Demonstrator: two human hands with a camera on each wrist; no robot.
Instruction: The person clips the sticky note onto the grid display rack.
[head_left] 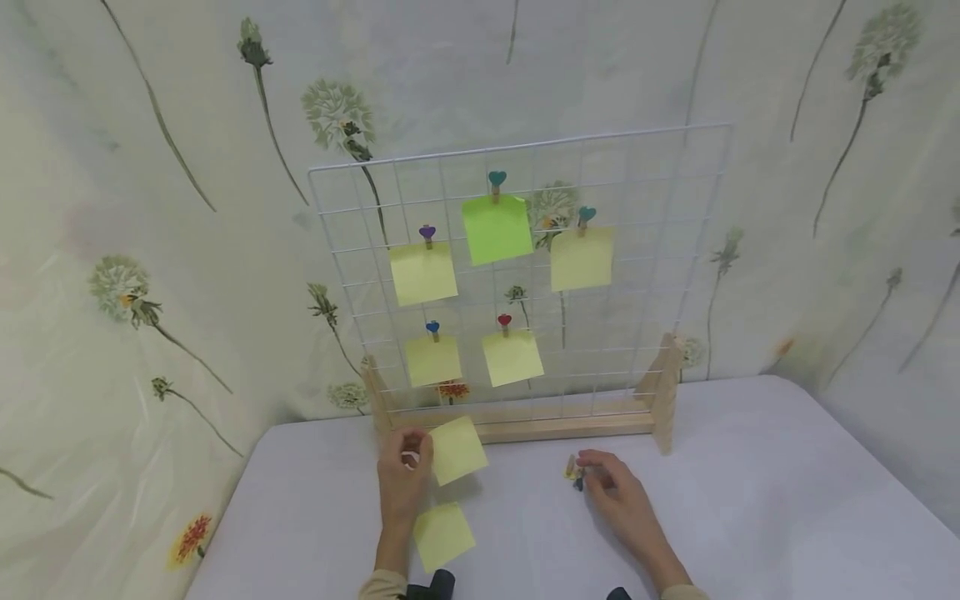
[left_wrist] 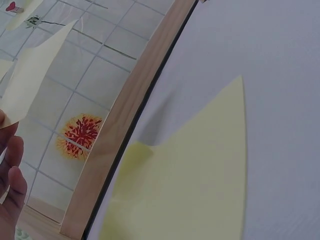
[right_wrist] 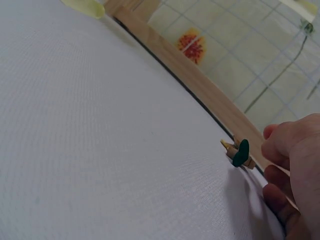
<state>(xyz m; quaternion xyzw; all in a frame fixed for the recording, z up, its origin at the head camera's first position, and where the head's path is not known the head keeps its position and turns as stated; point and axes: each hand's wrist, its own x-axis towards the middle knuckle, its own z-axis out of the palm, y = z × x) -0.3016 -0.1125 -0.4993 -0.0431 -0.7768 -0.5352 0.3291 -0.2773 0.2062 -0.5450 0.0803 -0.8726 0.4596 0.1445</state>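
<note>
A pale yellow sticky note (head_left: 459, 452) is pinched at its left edge by my left hand (head_left: 405, 479), above the table before the wire rack. In the left wrist view, the held note (left_wrist: 37, 75) rises from the fingertips. Another yellow note (head_left: 444, 537) lies on the table nearer me; one edge curls up in the left wrist view. My right hand (head_left: 621, 504) is beside small wooden clothespins (head_left: 573, 472) on the tabletop, fingers loosely bent. The right wrist view shows a dark green heart on a clothespin (right_wrist: 241, 153), just off the fingertips.
A white wire grid (head_left: 525, 147) stands on a wooden base (head_left: 570, 429). Several notes hang on it from heart-topped clothespins, including a bright green note (head_left: 498, 230). Behind it is a flower-patterned curtain (head_left: 187, 83). A white cloth covers the table (head_left: 787, 483).
</note>
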